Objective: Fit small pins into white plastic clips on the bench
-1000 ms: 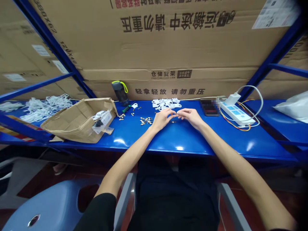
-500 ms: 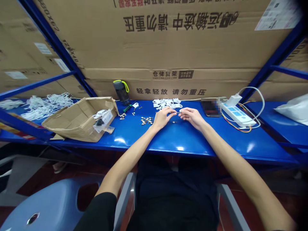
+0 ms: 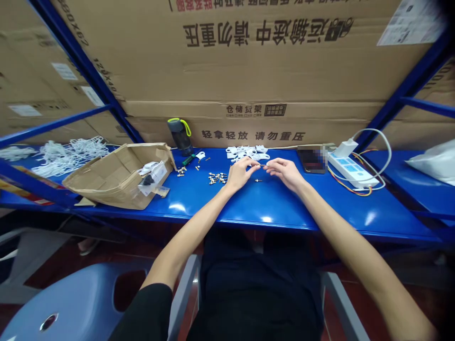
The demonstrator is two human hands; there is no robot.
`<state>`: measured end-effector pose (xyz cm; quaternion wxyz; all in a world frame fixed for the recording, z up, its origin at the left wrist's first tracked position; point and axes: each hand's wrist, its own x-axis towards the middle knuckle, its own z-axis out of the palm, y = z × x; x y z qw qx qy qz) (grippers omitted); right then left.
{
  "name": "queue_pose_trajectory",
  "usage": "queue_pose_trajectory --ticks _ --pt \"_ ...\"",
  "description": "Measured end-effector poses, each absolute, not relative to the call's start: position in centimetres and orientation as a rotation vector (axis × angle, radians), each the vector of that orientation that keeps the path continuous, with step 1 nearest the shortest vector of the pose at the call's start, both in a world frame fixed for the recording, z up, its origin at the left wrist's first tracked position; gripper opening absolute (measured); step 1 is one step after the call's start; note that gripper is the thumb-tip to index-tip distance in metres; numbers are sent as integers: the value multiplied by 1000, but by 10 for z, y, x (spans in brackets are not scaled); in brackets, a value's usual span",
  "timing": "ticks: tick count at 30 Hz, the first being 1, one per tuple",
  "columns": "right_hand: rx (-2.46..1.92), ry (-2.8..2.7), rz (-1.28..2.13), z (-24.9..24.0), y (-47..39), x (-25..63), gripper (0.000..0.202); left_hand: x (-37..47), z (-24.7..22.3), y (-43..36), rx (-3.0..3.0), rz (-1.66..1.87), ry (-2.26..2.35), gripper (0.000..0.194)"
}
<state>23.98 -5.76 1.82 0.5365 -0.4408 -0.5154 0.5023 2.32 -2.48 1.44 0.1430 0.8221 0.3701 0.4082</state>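
Left hand (image 3: 239, 175) pinches a thin piece (image 3: 262, 165), its other end at the right hand (image 3: 285, 173), whose grip I cannot tell. This piece seems unfinished; one brass-coloured piece (image 3: 258, 180) lies at six o'clock, a heap (image 3: 217, 178) at eight, finished or waiting being unclear.

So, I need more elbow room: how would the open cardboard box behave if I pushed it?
The cardboard box would probably flex under a push, as its walls are creased and bent. It looks light for its size, though the white items at its right end may weigh that side down. It might slide readily, since the blue tabletop looks smooth and glossy.
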Motion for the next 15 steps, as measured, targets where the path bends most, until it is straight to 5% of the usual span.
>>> queue_pose_trajectory --ticks 15 --pt "-1071 -1362 1056 15 -55 241 46 23 13 -26 2375 1146 1060 19"
